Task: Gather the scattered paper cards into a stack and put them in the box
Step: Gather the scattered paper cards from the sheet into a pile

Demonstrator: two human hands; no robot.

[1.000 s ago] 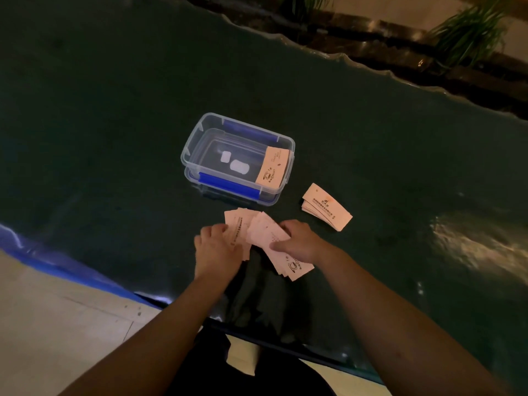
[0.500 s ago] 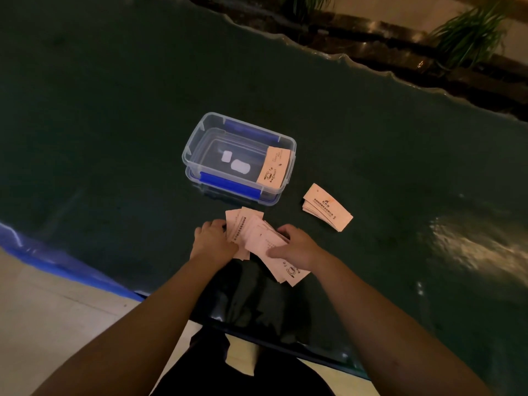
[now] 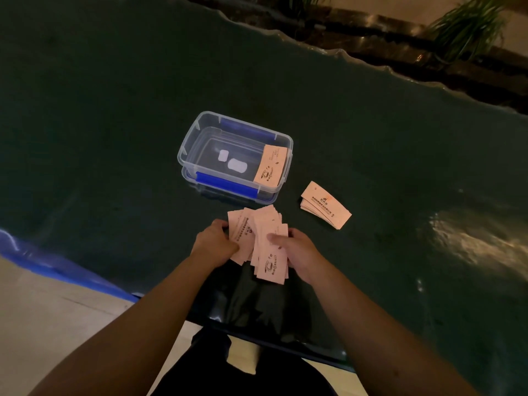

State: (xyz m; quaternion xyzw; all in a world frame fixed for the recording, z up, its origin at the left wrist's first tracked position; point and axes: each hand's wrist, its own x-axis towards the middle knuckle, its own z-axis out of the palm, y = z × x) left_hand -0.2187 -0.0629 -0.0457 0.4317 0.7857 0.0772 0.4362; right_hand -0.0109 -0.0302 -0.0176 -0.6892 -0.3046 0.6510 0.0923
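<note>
cards (image 3: 258, 238), pale pink and loosely fanned, sit bunched between your two hands just above the near edge of the dark green table (image 3: 114, 115), in front of the box. the bundle is uneven: corners stick out toward the box and one card with a printed cup logo hangs lowest, toward you. your left hand (image 3: 214, 244) closes on the left side of the bundle, fingers curled around its edge and thumb on top. your right hand (image 3: 297, 252) grips the right side, thumb pressed across the face of the top cards and the other fingers tucked behind them, out of sight.

just beyond the bundle stands the clear plastic box (image 3: 188, 144), open, with blue clips on its long sides. one single card (image 3: 270, 165) leans inside it against the right end wall, logo side up. two small white patches show at the bottom of the box; you cannot tell what they are.

to the right of the box and apart from your hands, a small neat stack (image 3: 325, 205) of the same cards lies flat on the table, angled diagonally.

farther out, the table's wavy far edge meets a dark ledge with green plants (image 3: 463, 27) on it. pale floor (image 3: 43, 310) shows below the table at the left, beside your dark clothing.
</note>
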